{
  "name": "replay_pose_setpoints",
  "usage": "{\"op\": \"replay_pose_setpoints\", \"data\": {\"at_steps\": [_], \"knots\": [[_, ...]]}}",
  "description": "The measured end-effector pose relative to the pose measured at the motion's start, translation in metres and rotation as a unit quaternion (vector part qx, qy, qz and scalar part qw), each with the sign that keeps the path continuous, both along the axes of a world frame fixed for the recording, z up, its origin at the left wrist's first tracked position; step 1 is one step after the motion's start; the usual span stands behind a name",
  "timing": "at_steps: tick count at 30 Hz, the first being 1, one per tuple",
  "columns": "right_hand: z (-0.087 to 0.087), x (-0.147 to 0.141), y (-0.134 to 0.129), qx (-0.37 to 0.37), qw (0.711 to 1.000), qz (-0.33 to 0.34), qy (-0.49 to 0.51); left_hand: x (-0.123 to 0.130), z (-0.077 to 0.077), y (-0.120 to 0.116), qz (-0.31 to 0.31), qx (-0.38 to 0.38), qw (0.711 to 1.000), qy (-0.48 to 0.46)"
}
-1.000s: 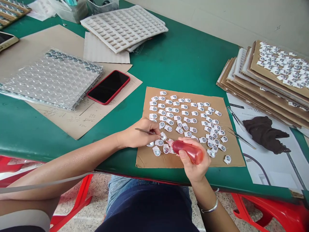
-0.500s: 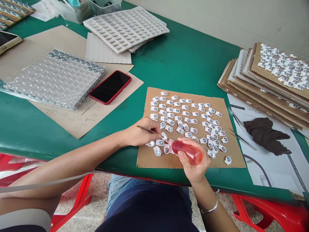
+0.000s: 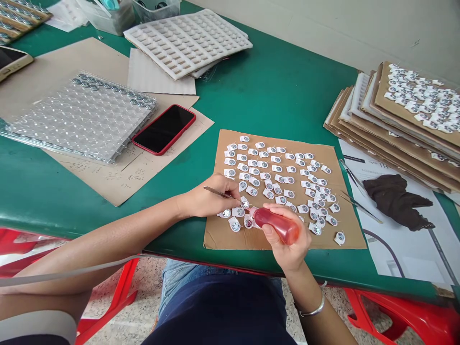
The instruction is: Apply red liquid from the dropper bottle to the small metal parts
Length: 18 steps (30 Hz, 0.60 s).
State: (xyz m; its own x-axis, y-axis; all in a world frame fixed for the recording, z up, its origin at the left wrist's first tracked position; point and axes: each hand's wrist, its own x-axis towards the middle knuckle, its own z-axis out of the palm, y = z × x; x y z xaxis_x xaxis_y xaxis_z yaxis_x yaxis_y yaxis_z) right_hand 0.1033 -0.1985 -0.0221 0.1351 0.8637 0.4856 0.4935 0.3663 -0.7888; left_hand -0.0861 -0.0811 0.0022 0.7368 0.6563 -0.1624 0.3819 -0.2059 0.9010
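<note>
My left hand (image 3: 212,195) is closed round a pair of slim metal tweezers (image 3: 217,192), their tips down by a small round part with a white tab (image 3: 244,202). In my right hand (image 3: 293,244) is a red squeeze bottle (image 3: 276,224), tilted so its nozzle points left at that same part. Whether the nozzle touches the part I cannot tell. Many more such parts lie in loose rows on a brown cardboard sheet (image 3: 345,191) under both hands. A few parts below the bottle are partly hidden.
Stacked cardboard sheets (image 3: 341,110) with more parts stand at right, near a dark cloth glove (image 3: 395,199) and more tweezers (image 3: 361,207). To the left lie a red-cased phone (image 3: 165,129) and a clear plastic tray (image 3: 75,120). A white foam tray (image 3: 190,40) is at the back.
My right hand and the bottle have shifted very slightly left, nozzle closer to the tweezer tips. My left hand has stayed practically still.
</note>
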Motion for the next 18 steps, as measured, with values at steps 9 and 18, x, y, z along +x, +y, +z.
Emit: {"op": "replay_pose_setpoints", "data": {"at_steps": [9,18], "knots": [[-0.001,0.01,0.001,-0.009,0.973,-0.09,0.211,0.001,0.002,0.0,0.017,0.016,1.0,0.001],[0.032,0.045,0.025,-0.033,0.934,-0.074,0.348,0.001,0.032,-0.034,-0.027,0.149,0.988,-0.005]]}}
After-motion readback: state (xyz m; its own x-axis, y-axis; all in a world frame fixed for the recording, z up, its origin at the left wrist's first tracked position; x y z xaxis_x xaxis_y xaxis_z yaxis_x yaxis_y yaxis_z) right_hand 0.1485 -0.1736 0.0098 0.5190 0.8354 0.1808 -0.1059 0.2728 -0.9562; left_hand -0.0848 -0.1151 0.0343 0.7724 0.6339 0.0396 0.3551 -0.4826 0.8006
